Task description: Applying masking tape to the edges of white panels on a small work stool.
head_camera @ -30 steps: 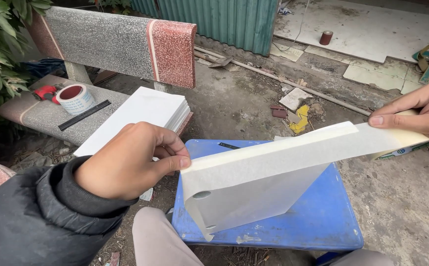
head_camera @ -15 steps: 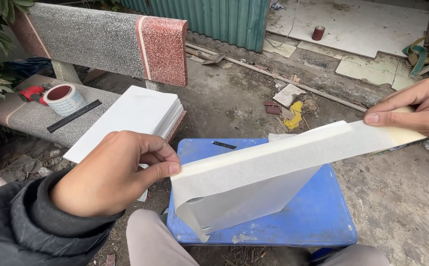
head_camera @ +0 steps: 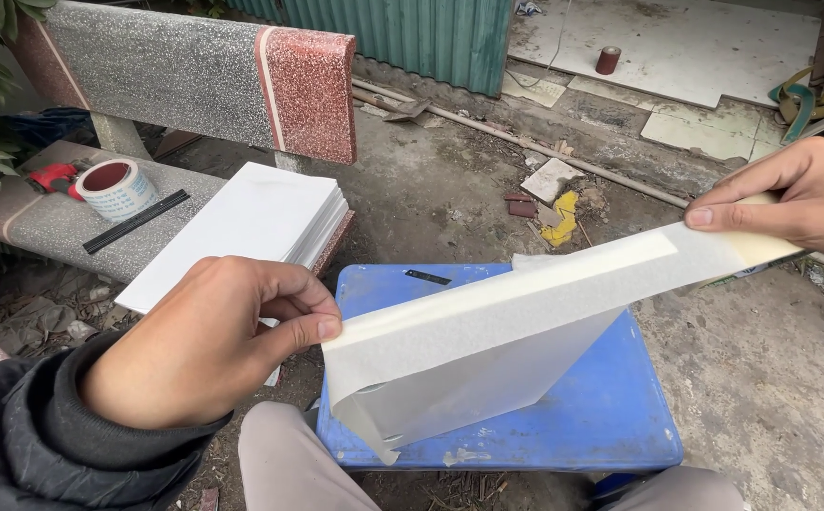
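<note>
- Above the blue stool (head_camera: 611, 416): a white slab (head_camera: 487, 364) is held edge-up, with a strip of pale tape (head_camera: 544, 303) along its top edge.
- Left hand (head_camera: 208, 345): thumb and fingers pinch the slab's near end.
- Right hand (head_camera: 790, 194): fingertips pinch the far end, pressing on the tape.
- Stone bench (head_camera: 43, 213), to the left: stack of white tiles (head_camera: 246, 232), tape roll (head_camera: 115, 187), black strip (head_camera: 135, 221).
</note>
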